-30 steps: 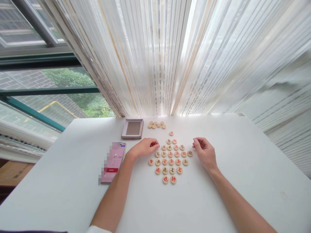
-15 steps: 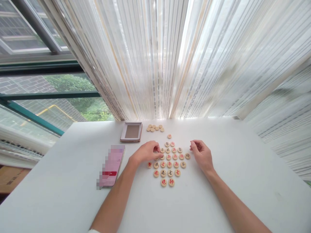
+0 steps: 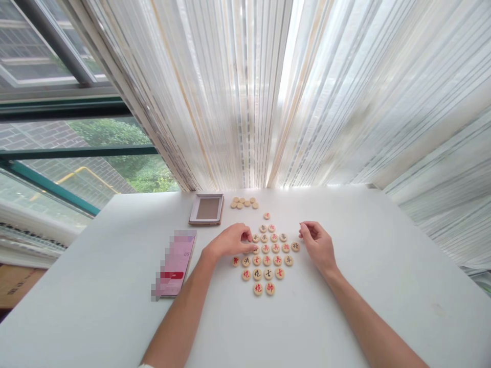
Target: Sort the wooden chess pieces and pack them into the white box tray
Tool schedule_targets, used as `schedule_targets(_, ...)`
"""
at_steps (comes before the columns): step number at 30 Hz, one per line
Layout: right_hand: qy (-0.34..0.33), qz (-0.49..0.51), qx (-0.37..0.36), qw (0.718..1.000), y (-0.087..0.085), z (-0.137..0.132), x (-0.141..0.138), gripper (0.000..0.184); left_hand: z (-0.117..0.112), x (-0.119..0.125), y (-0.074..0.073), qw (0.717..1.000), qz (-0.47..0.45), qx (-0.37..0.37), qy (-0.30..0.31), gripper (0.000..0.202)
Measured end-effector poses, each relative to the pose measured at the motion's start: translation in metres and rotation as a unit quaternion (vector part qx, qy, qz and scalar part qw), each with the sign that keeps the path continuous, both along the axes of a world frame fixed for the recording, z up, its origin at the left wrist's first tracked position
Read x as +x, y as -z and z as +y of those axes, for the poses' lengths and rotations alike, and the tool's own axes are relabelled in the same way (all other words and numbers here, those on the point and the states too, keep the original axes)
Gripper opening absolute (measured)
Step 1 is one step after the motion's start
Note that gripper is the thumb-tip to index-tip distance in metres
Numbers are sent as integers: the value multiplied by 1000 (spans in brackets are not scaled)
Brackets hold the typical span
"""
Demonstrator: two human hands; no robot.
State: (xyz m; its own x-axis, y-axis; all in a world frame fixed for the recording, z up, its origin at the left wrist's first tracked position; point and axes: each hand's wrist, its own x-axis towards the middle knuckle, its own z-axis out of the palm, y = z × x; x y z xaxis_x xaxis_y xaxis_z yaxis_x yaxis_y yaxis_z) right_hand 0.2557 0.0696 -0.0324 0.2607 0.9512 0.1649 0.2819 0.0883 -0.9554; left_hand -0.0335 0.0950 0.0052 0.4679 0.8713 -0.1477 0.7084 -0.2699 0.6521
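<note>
Round wooden Chinese chess pieces (image 3: 266,248) lie face up in a diamond-like pattern of rows, marked with red or black characters. My left hand (image 3: 232,239) is at the left side of this pattern, its thumb and curled fingers apart. The thumb tip overlaps a black-marked piece (image 3: 257,249), and the hand partly hides another piece beneath it. On the right, my right hand (image 3: 318,245) rests on the table with loosely closed fingers, and nothing shows in them. Nearest to it is the black-marked general piece (image 3: 295,247).
Several chess pieces (image 3: 247,203) lie blank side up at the back of the white table (image 3: 307,327). To their left is a shallow open box (image 3: 194,209). A phone (image 3: 183,263) with a pink, partly pixelated screen lies beside my left forearm. Sheer curtains (image 3: 238,102) hang behind.
Both hands keep practically the same place and pose. The camera view has shifted very slightly, and the digits on the phone screen differ.
</note>
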Motion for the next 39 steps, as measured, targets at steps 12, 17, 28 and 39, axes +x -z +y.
schedule_targets(12,-2,-1,-2,1000,2,0,0,31,0,-1,2,1000,-15,4,-1,34)
schedule_targets(17,-3,2,-1,1000,2,0,0,30,1,-1,3,1000,-18,12,1,33)
schedule_targets(28,-2,9,-1,1000,3,1,0,31,1,-6,1,998,-12,61,-21,30)
schedule_targets(39,-1,18,13,1000,3,3,-1,35,68,30,9,968,96,228,-31,48)
